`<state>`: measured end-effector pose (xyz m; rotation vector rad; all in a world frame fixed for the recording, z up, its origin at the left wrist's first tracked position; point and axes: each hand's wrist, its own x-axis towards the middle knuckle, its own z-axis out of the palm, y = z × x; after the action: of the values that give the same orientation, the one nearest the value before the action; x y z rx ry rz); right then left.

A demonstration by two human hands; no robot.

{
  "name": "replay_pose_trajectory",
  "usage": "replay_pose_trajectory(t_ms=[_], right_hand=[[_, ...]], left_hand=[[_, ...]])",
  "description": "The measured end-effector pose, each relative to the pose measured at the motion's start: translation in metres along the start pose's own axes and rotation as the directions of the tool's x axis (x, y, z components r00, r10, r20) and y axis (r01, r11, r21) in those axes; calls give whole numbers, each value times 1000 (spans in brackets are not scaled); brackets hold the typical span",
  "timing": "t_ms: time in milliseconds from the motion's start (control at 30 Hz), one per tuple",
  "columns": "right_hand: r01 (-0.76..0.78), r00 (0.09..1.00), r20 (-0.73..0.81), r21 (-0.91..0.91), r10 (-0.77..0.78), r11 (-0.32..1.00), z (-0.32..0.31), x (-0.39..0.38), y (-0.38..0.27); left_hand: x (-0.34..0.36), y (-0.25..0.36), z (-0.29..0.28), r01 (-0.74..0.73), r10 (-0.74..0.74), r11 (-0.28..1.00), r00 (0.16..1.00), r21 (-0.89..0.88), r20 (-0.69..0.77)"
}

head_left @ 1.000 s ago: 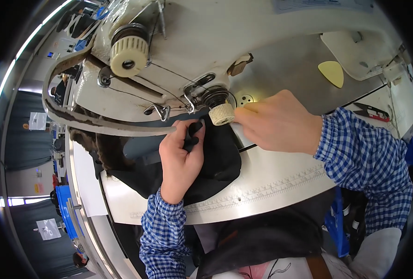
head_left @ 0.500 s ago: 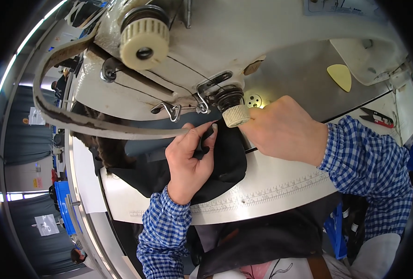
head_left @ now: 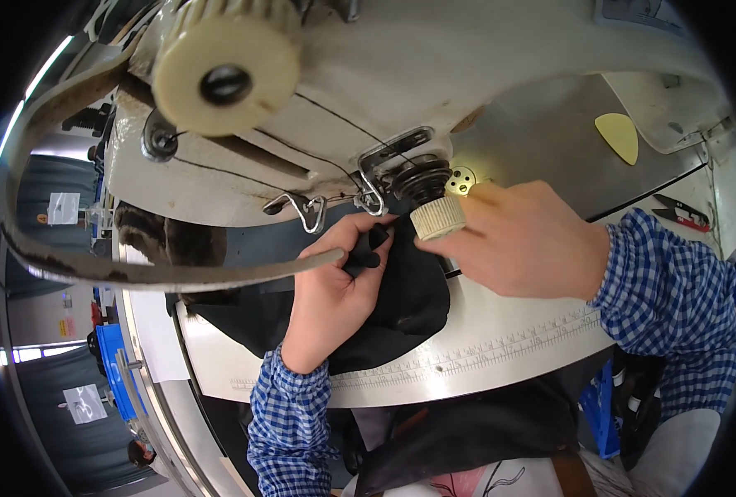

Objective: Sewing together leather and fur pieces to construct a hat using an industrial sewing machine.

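My left hand [head_left: 335, 290] is closed in a pinch on black fabric [head_left: 409, 298], and a folded edge of it shows between thumb and fingers. The fabric lies on the bed of a sewing machine [head_left: 500, 50], under its head. Close to the needle area, my right hand [head_left: 525, 240] is closed with bent fingers; the cream tension knob [head_left: 438, 217] hides its fingertips, so what they hold cannot be made out. Dark threads run through wire guides [head_left: 306, 211] above my left hand. The needle and presser foot are hidden.
A curved metal lever [head_left: 177, 277] reaches across to my left hand. Brown fur-like material [head_left: 148, 240] lies at the left. Thread snips [head_left: 681, 213] and a yellow guitar-pick-shaped piece [head_left: 616, 138] rest at the right. A printed ruler [head_left: 484, 352] runs along the table's front.
The view has moved closer to the machine head, so its knobs and lever look larger. My right hand appears slightly lower and further right; my left hand keeps pinching the fabric.
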<state>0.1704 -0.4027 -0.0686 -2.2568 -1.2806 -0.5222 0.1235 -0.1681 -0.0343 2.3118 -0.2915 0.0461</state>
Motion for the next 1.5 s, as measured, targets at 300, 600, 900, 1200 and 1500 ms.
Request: replay_pose_trajectory(t_ms=[300, 600, 900, 1200, 1500], right_hand=[[56, 998, 20, 85, -58, 995, 7, -9, -7], [75, 997, 10, 45, -76, 996, 4, -2, -9], [88, 986, 135, 69, -97, 994, 2, 7, -12], [6, 999, 31, 40, -7, 999, 4, 16, -6], [5, 992, 127, -107, 9, 994, 0, 31, -2]], left_hand=[[4, 5, -5, -3, -2, 992, 999, 125, 43], [2, 0, -16, 77, -89, 986, 994, 151, 71], [-4, -7, -10, -253, 263, 859, 964, 445, 41], [-12, 8, -9, -245, 283, 729, 958, 639, 44], [-14, 4, -6, -305, 390, 657, 920, 689, 35]])
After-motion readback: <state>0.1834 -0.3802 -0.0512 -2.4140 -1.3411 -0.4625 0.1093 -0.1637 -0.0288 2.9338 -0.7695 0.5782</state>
